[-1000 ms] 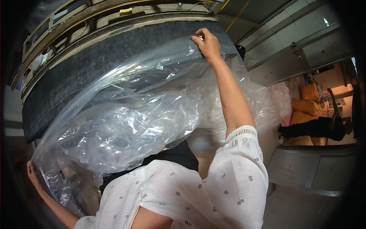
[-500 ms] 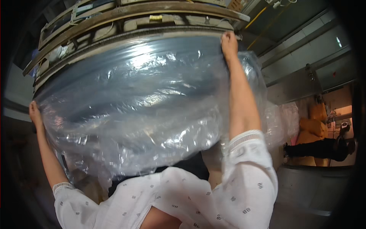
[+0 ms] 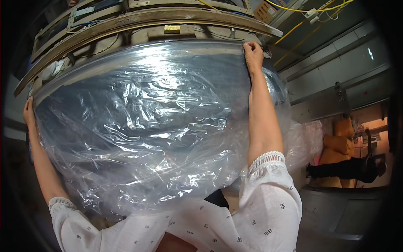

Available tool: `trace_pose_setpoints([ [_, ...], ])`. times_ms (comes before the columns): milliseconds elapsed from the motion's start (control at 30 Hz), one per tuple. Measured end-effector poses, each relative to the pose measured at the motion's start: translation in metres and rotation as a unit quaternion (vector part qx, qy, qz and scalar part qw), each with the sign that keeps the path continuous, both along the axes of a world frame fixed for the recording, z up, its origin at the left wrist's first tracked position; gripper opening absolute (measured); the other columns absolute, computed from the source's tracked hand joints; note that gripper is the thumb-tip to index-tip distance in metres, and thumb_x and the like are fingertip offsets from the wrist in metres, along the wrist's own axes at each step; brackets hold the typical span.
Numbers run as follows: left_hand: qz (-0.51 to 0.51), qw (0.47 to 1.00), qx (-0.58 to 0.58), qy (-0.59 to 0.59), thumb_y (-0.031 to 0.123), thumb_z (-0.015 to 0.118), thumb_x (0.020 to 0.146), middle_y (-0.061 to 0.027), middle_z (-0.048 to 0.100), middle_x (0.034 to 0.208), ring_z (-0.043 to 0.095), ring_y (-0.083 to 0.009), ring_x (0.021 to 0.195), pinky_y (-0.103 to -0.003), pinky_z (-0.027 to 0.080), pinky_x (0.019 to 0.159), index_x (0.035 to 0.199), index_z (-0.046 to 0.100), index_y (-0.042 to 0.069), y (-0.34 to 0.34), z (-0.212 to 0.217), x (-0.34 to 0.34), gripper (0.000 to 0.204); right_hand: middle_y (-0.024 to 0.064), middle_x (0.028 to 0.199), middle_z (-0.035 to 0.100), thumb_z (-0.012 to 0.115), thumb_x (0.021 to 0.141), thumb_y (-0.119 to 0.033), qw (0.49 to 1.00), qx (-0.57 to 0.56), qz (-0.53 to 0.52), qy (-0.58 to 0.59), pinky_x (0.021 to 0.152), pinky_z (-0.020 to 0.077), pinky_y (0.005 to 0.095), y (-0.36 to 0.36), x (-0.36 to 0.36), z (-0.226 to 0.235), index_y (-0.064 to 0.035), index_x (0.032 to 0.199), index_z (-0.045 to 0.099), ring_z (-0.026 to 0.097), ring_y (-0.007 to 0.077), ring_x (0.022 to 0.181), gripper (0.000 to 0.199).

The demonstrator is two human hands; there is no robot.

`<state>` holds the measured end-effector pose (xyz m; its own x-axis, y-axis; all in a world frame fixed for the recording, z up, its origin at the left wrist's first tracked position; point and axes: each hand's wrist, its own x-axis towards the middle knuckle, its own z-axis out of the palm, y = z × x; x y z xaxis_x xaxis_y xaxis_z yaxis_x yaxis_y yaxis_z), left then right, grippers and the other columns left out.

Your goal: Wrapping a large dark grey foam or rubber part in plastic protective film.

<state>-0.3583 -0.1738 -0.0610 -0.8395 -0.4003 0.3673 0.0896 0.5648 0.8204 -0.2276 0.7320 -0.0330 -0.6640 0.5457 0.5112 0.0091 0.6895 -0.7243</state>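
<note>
A wide sheet of clear plastic film (image 3: 168, 109) stretches between my two hands, wrinkled and shiny, over a dark surface. At the far left, my left hand (image 3: 28, 111) pinches one corner of its far edge. My right hand (image 3: 253, 54) grips the other far corner, thumb against fingers, close to the machine's front bar. The film's far edge is pulled fairly straight between the hands, while its near part hangs in loose folds against my white shirt. What lies beneath the film is only dimly visible.
Beyond the film stands a machine frame with a long wooden bar (image 3: 138, 17) and a small yellow block (image 3: 172, 29). Yellow cables (image 3: 294, 29) hang at the upper right. More plastic is heaped to the right. Farther off, a person in dark clothes (image 3: 348, 168) stands near orange sacks (image 3: 338, 145).
The film's far edge now lies over the machine's front edge, and the sheet is more spread and crinkled. My left hand has moved up and left; my right hand is slightly lower in view.
</note>
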Motion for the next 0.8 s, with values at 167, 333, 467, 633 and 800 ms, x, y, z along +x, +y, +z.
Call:
trace_pose_setpoints([
  [167,0.041,0.999,-0.015,-0.013,0.036,0.064,0.081,-0.0029,0.061,0.099,0.053,-0.0131,0.088,-0.023,0.038,0.08,0.106,0.063,0.005,0.021,-0.003,-0.009,0.039,0.0116,0.083,0.054,0.066,0.07,-0.025,0.998,0.048,-0.045,0.001,0.073,0.0425,0.034,0.003,0.002,0.006,-0.0015,0.077,0.059,0.054,0.0257,0.078,0.026],
  [333,0.103,0.99,-0.08,-0.049,0.039,0.059,0.082,-0.0049,0.058,0.097,0.052,-0.0149,0.088,-0.026,0.038,0.081,0.108,0.057,0.003,-0.031,-0.021,-0.027,0.044,0.0136,0.087,0.048,0.071,0.065,-0.027,0.988,0.079,-0.131,0.024,0.073,0.0406,0.0326,0.003,-0.004,-0.001,-0.0012,0.079,0.049,0.048,0.0253,0.077,0.036],
  [467,0.04,0.997,0.067,0.001,0.038,0.056,0.084,-0.0035,0.058,0.097,0.051,-0.0137,0.083,-0.026,0.038,0.075,0.109,0.057,0.003,-0.054,-0.029,-0.028,0.043,0.0143,0.088,0.049,0.07,0.065,-0.024,0.99,0.048,-0.127,0.032,0.075,0.04,0.0339,0.004,-0.003,0.001,-0.0009,0.08,0.049,0.048,0.0267,0.079,0.035],
  [633,0.071,0.987,0.142,-0.019,0.034,0.05,0.088,-0.0022,0.058,0.101,0.051,-0.0112,0.081,-0.023,0.037,0.062,0.113,0.056,0.005,-0.069,-0.027,-0.024,0.039,0.0167,0.094,0.048,0.064,0.068,-0.024,0.994,-0.014,-0.106,0.009,0.083,0.0371,0.0375,0.001,0.001,0.009,-0.0005,0.083,0.046,0.047,0.0325,0.09,0.033],
  [800,0.003,0.998,-0.051,0.022,0.036,0.051,0.088,-0.0028,0.059,0.101,0.052,-0.0122,0.086,-0.023,0.039,0.07,0.11,0.059,0.005,-0.049,-0.036,-0.021,0.039,0.0224,0.101,0.049,0.054,0.08,-0.038,0.993,0.002,-0.117,-0.011,0.084,0.037,0.0413,0.009,-0.001,0.009,0.0012,0.088,0.052,0.049,0.0368,0.095,0.04],
])
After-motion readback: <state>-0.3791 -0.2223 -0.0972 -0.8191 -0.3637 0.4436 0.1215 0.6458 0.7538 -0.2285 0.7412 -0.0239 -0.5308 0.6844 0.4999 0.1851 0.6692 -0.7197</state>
